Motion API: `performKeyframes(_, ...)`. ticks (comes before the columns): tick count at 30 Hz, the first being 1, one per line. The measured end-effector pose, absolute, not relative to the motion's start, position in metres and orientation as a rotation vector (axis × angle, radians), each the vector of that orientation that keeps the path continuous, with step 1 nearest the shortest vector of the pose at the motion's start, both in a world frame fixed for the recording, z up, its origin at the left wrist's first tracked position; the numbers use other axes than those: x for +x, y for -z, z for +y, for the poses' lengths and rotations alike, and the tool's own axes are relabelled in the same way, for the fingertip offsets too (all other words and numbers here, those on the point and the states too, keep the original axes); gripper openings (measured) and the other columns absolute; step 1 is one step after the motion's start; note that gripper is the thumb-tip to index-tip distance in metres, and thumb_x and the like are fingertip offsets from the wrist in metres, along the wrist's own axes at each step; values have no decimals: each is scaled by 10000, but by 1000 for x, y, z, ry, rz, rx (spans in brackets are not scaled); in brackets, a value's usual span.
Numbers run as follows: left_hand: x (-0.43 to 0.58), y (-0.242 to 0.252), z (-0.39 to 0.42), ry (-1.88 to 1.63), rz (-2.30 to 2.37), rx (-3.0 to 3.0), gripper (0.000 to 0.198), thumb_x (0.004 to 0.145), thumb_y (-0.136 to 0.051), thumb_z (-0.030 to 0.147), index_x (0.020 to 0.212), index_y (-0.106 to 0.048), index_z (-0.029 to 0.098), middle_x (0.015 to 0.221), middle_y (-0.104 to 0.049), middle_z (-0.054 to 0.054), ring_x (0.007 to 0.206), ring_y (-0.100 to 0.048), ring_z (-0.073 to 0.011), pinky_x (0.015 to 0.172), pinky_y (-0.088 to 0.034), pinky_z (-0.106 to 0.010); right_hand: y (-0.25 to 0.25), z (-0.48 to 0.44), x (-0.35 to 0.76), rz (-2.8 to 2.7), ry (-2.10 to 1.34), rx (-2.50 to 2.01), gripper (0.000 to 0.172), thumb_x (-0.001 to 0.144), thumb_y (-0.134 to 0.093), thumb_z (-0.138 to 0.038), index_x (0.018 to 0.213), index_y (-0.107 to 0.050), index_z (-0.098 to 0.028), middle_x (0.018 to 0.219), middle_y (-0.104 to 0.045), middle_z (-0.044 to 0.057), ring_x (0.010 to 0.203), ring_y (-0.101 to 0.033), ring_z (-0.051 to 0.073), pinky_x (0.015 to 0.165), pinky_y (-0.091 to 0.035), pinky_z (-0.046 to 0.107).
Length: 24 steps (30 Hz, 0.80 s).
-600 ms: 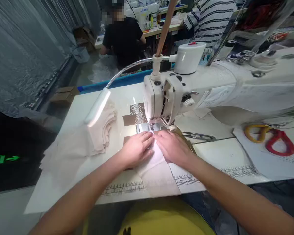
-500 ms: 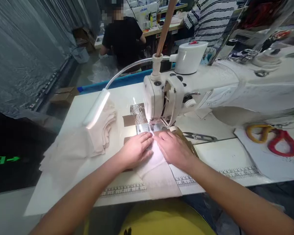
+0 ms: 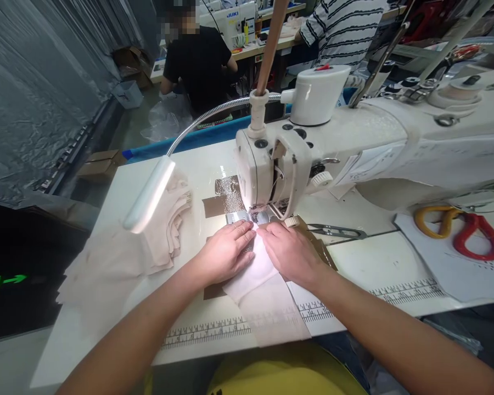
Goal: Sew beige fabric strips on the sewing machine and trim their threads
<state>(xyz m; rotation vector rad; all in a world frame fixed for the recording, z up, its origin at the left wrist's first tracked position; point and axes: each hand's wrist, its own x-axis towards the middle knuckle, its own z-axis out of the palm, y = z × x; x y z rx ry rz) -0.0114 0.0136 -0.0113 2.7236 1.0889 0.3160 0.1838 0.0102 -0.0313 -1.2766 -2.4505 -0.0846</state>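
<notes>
Pale sheer fabric strip (image 3: pixel 267 299), flat, brightly lit

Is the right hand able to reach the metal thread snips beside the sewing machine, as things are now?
Probably yes. The snips lie on the table just right of the right hand, with nothing between them, though that hand presses on the cloth.

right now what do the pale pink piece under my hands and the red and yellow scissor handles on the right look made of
Pale pink piece: thin soft cloth, matt; it lies limp and lightly creased on the white table. Red and yellow scissor handles: probably plastic or coated metal, glossy with smooth highlights.
</notes>
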Motion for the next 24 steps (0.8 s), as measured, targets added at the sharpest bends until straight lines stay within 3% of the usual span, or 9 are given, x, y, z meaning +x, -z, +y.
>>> performKeyframes(8, -18, 17, 19, -328, 1041, 2754, 502, 894, -477, 358, 1320, -474, 94, 1387, -470, -181, 1313, -387, -333, 1075, -366, -520, 29, 11, 187, -2441, 36, -1279, 282, 874, -425, -100, 977, -684, -140, 791, -618, 62, 674, -490, 173, 610, -344, 302)
performKeyframes(13, -16, 11, 16, -433, 967, 2694, 378, 902, -463, 300, 1219, -536, 108, 1309, -523, -175, 1255, -438, -297, 1048, -398, -473, 26, 5, 198, -2398, -120, -1219, 297, 881, -409, -106, 949, -694, -150, 828, -647, 57, 744, -552, 167, 698, -411, 290)
performKeyframes(20, -9, 14, 12, -474, 970, 2687, 340, 912, -448, 282, 1209, -529, 138, 1118, -597, -151, 1056, -551, -263, 897, -478, -462, 25, 5, 202, -2366, -212, -1224, 277, 866, -431, -103, 922, -697, -151, 832, -650, 59, 747, -567, 165, 690, -420, 287)
performKeyframes(24, -8, 18, 12, -519, 997, 2699, 265, 905, -463, 242, 1126, -568, 138, 1056, -611, -143, 1042, -562, -257, 875, -493, -450, 25, 5, 202, -2426, -185, -1223, 269, 862, -444, -102, 933, -697, -163, 805, -630, 48, 728, -542, 159, 673, -392, 281)
